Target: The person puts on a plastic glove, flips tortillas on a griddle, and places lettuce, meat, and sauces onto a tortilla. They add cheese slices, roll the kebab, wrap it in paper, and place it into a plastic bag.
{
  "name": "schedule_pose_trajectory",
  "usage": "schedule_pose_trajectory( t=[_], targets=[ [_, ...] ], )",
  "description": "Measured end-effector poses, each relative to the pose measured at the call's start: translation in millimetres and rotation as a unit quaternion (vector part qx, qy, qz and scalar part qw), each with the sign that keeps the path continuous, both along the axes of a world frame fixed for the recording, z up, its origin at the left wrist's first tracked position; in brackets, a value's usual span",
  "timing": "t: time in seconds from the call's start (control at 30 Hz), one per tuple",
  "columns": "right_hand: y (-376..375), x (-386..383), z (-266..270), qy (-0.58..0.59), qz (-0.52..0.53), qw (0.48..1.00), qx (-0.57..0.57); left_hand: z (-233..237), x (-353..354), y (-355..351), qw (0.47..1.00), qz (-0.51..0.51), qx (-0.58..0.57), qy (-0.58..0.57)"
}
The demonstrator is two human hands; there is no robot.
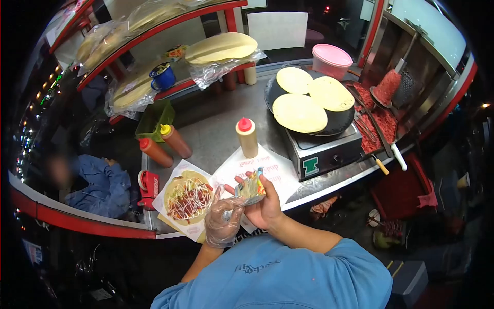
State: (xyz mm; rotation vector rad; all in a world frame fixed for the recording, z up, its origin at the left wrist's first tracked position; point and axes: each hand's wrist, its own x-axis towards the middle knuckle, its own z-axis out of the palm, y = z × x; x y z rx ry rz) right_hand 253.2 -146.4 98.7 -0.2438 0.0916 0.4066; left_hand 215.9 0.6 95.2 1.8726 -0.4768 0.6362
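My left hand (222, 221), in a clear plastic glove, has its fingers closed at the lower end of a small, shiny yellow-and-green printed packet (251, 186). My bare right hand (268, 207) holds that packet between thumb and fingers; its exact contents cannot be made out. Left of my hands lies a flatbread (177, 185) topped with reddish filling and zigzag white sauce, on white paper. Printed white paper (280, 172) is spread under and beyond my hands. A squeeze bottle (248, 139) with a red cap stands upright on it.
Two sauce bottles (156, 153) (176, 141) stand left, near a red tape dispenser (148, 189) and green basket (156, 119). Flatbreads lie on a black griddle (338, 121). A long knife (382, 135) crosses the meat tray's edge. Another person (100, 185) sits left.
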Motion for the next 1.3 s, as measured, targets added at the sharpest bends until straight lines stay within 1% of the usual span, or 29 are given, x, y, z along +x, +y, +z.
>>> schedule_pose_trajectory(
  t=[0.03, 0.07, 0.1, 0.13, 0.17, 0.2, 0.23, 0.27, 0.3, 0.4, 0.43, 0.5, 0.53, 0.6, 0.67, 0.7, 0.77, 0.8, 0.87, 0.93, 1.0, 1.03, 1.1, 1.13, 1.17, 1.2, 1.23, 1.27, 1.3],
  targets=[
    [0, -3, -4, 0.031, 0.004, 0.999, -0.020, -2, 1, 4, 0.999, -0.005, 0.037, -0.028],
    [0, -3, -7, 0.033, 0.002, 0.999, -0.022, 2, 4, 6, 0.996, -0.008, 0.075, -0.055],
    [0, 1, -9, 0.028, -0.007, 0.999, -0.023, 12, 12, 4, 0.991, -0.011, 0.080, -0.106],
    [1, 3, -13, 0.028, -0.013, 0.999, -0.023, 27, 15, 8, 0.987, -0.017, 0.127, -0.099],
    [-2, 11, -21, 0.025, -0.019, 0.999, -0.022, 15, 32, 15, 0.976, -0.012, 0.150, -0.155],
    [-1, 14, -11, 0.028, -0.041, 0.999, -0.009, 40, 42, 20, 0.971, -0.064, 0.158, -0.166],
    [-5, 18, -5, -0.007, -0.033, 0.999, -0.009, 49, 48, 19, 0.970, -0.028, 0.186, -0.157],
    [-6, 20, 16, -0.048, -0.023, 0.998, 0.021, 64, 57, 18, 0.948, 0.001, 0.260, -0.184],
    [-7, 22, 25, -0.086, -0.048, 0.995, -0.001, 86, 56, 11, 0.940, 0.015, 0.309, -0.142],
    [-10, 24, 46, -0.113, -0.081, 0.990, -0.025, 104, 57, -1, 0.934, 0.014, 0.332, -0.129],
    [-11, 27, 46, -0.115, -0.078, 0.990, -0.028, 109, 59, 1, 0.930, -0.018, 0.340, -0.138],
    [-12, 30, 43, -0.125, -0.102, 0.985, -0.059, 110, 62, 1, 0.932, -0.032, 0.339, -0.124],
    [-13, 28, 44, -0.125, -0.101, 0.985, -0.061, 111, 63, 1, 0.932, -0.050, 0.341, -0.110],
    [-15, 26, 48, -0.108, -0.081, 0.990, -0.043, 114, 62, 4, 0.934, -0.055, 0.338, -0.104],
    [-17, 25, 49, -0.106, -0.073, 0.991, -0.039, 118, 64, 4, 0.939, -0.075, 0.330, -0.057],
    [-18, 24, 50, -0.103, -0.068, 0.992, -0.036, 120, 64, 5, 0.939, -0.075, 0.329, -0.060],
    [-19, 24, 53, -0.106, -0.069, 0.991, -0.043, 126, 68, 4, 0.933, -0.104, 0.345, -0.018],
    [-20, 24, 56, -0.107, -0.070, 0.991, -0.049, 127, 71, 3, 0.933, -0.105, 0.343, -0.030],
    [-21, 24, 61, -0.118, -0.070, 0.989, -0.058, 129, 77, 3, 0.929, -0.121, 0.348, -0.020],
    [-23, 25, 61, -0.115, -0.078, 0.987, -0.079, 141, 80, 1, 0.908, -0.148, 0.383, -0.082],
    [-26, 30, 54, -0.124, -0.085, 0.985, -0.082, 136, 85, -2, 0.894, -0.134, 0.397, -0.156],
    [-28, 30, 54, -0.112, -0.098, 0.983, -0.103, 139, 86, -4, 0.892, -0.135, 0.397, -0.166],
    [-27, 28, 59, -0.101, -0.117, 0.980, -0.122, 143, 86, -8, 0.866, -0.119, 0.438, -0.210],
    [-25, 26, 62, -0.092, -0.127, 0.976, -0.154, 145, 87, -12, 0.864, -0.122, 0.438, -0.214],
    [-24, 24, 64, -0.082, -0.136, 0.970, -0.187, 147, 87, -16, 0.856, -0.104, 0.462, -0.206],
    [-23, 24, 67, -0.081, -0.139, 0.969, -0.187, 147, 86, -20, 0.848, -0.085, 0.485, -0.198],
    [-23, 24, 70, -0.076, -0.142, 0.972, -0.174, 139, 90, -20, 0.865, -0.081, 0.451, -0.204],
    [-23, 25, 72, -0.070, -0.142, 0.974, -0.160, 140, 91, -26, 0.865, -0.082, 0.450, -0.205],
    [-25, 32, 66, -0.067, -0.142, 0.976, -0.153, 143, 92, -36, 0.863, -0.045, 0.476, -0.162]
  ],
)
